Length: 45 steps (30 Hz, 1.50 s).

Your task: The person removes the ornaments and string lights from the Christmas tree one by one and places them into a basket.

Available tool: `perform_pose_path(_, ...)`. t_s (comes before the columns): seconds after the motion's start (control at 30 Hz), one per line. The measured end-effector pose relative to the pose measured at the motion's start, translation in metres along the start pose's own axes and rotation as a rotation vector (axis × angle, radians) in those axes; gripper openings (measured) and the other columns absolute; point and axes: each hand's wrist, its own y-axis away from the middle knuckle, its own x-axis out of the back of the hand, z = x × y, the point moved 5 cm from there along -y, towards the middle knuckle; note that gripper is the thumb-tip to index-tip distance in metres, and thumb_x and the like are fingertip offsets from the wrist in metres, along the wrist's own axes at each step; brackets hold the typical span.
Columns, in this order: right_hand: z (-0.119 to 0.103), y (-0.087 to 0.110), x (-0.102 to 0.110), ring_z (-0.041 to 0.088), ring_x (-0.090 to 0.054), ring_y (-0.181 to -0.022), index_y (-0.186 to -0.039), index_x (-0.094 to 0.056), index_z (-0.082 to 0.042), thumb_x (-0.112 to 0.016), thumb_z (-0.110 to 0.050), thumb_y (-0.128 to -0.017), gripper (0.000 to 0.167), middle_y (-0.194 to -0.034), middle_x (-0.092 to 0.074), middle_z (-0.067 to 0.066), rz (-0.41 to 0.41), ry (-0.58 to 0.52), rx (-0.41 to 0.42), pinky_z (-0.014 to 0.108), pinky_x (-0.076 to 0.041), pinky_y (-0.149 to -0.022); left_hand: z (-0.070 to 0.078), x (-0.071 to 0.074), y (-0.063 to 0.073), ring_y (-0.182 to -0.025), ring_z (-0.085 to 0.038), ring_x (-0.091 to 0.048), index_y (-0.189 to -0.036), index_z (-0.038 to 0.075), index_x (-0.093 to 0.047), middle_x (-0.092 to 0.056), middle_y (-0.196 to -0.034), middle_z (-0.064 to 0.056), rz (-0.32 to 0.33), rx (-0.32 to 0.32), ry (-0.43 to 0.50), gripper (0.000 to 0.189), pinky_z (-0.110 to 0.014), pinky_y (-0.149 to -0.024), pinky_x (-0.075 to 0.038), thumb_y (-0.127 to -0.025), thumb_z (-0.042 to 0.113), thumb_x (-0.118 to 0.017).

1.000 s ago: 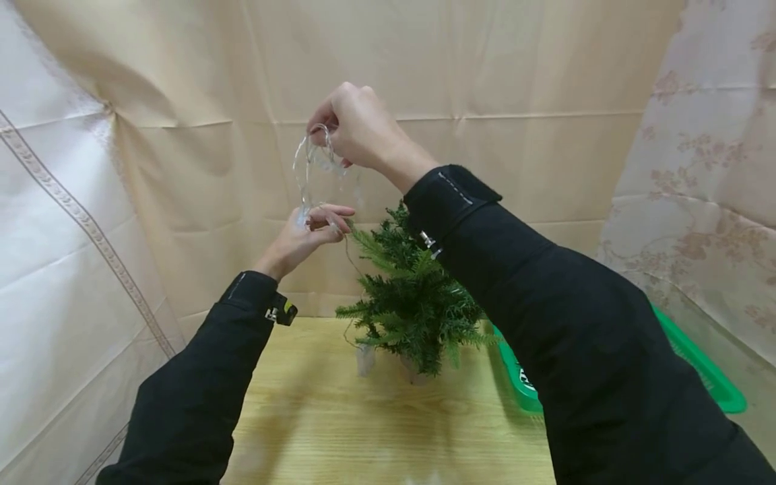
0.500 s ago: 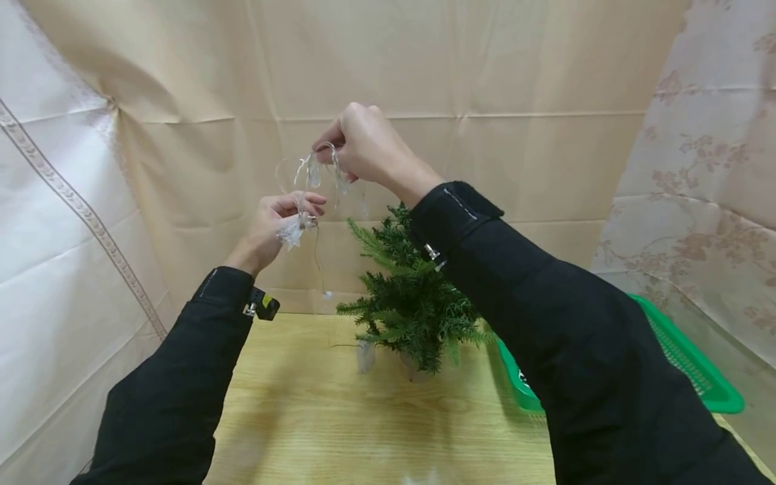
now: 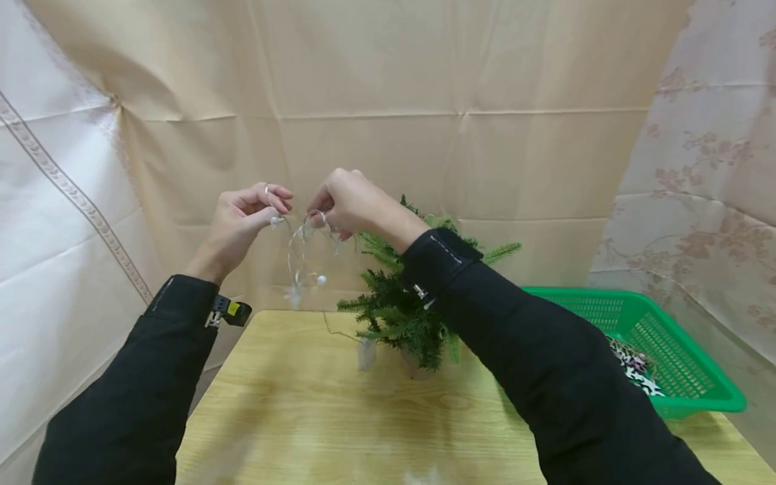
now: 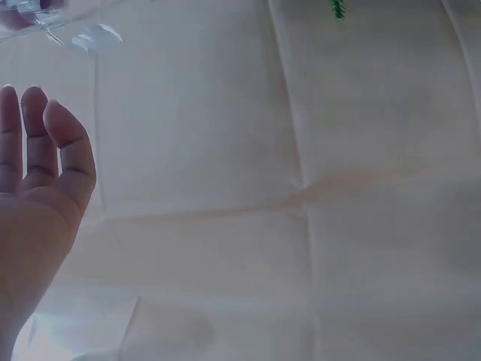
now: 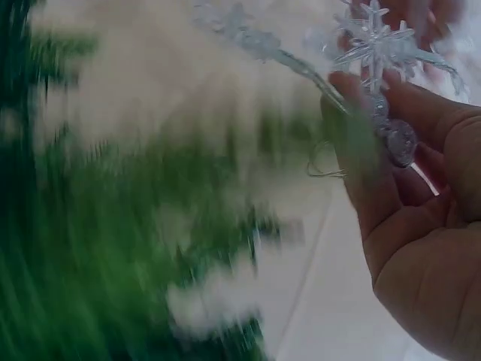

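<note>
A string of fairy lights on clear wire hangs in loops between the two hands. My right hand grips the gathered loops beside the tree; in the right wrist view a clear snowflake light stands out at its fingertips. My left hand pinches the wire by a small white light at the thumb tip, its other fingers loosely extended. The small artificial Christmas tree stands upright on the table, partly hidden by the right forearm. A thin wire runs to a whitish box at its foot.
A green plastic basket stands on the table's right side, holding several small decorations. The wooden table ends on the left below the left sleeve. Beige cloth hangs behind, with patterned curtains at the right.
My right hand has come down with the loops to nearly the left hand's height. My left hand has moved left and slightly up. More of the green basket shows now.
</note>
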Motion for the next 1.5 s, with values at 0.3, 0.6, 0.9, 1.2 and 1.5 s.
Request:
perform_pose_path(0.3, -0.003, 0.001, -0.074, 0.014, -0.070, -0.063, -0.123, -0.071, -0.002, -0.076, -0.010, -0.092, 0.032, -0.108, -0.076, 0.009, -0.108, -0.212, 0.003, 0.026, -0.059, -0.059, 0.016, 0.001, 0.014, -0.105, -0.022, -0.056, -0.082, -0.005, -0.070, -0.065, -0.100, -0.006, 0.024, 0.010, -0.049, 0.014, -0.023, -0.089, -0.050, -0.091, -0.010, -0.061)
perform_pose_path(0.6, 0.006, 0.021, -0.121, 0.015, -0.071, -0.066, -0.135, -0.063, -0.002, -0.077, -0.010, -0.091, 0.047, -0.107, -0.075, 0.012, -0.109, -0.466, -0.008, 0.029, -0.060, -0.059, 0.020, -0.006, 0.024, -0.100, -0.020, -0.061, -0.081, -0.007, -0.069, -0.066, -0.100, -0.007, 0.051, -0.003, -0.078, 0.014, -0.021, -0.084, -0.054, -0.090, -0.012, -0.060)
perform_pose_path(0.9, 0.024, 0.036, -0.144, 0.019, -0.068, -0.063, -0.145, -0.036, -0.010, -0.080, -0.004, -0.087, 0.073, -0.085, -0.070, 0.005, 0.153, -0.649, -0.175, 0.030, -0.059, -0.055, 0.041, -0.015, 0.038, -0.099, -0.027, -0.059, -0.082, -0.013, -0.066, -0.064, -0.102, -0.013, 0.055, -0.050, -0.065, 0.013, -0.021, -0.073, -0.054, -0.089, -0.017, -0.055)
perform_pose_path(1.2, 0.018, 0.044, -0.157, 0.002, -0.060, -0.058, -0.109, -0.077, -0.003, -0.072, -0.007, -0.095, 0.016, -0.091, -0.076, 0.003, 0.149, -0.236, -0.043, 0.015, -0.049, -0.051, 0.061, -0.015, 0.045, -0.093, -0.024, -0.058, -0.080, -0.016, -0.062, -0.063, -0.097, -0.012, 0.052, -0.163, 0.018, 0.010, -0.022, -0.077, -0.053, -0.088, -0.017, -0.057)
perform_pose_path(1.5, 0.014, 0.073, -0.153, -0.001, -0.056, -0.050, -0.105, -0.080, -0.008, -0.069, -0.013, -0.098, 0.014, -0.082, -0.075, -0.002, 0.051, -0.106, 0.041, 0.013, -0.047, -0.052, 0.043, 0.016, 0.066, -0.096, -0.022, -0.060, -0.081, -0.011, -0.065, -0.067, -0.097, -0.008, 0.129, -0.021, -0.060, 0.012, -0.019, -0.077, -0.053, -0.092, -0.014, -0.060)
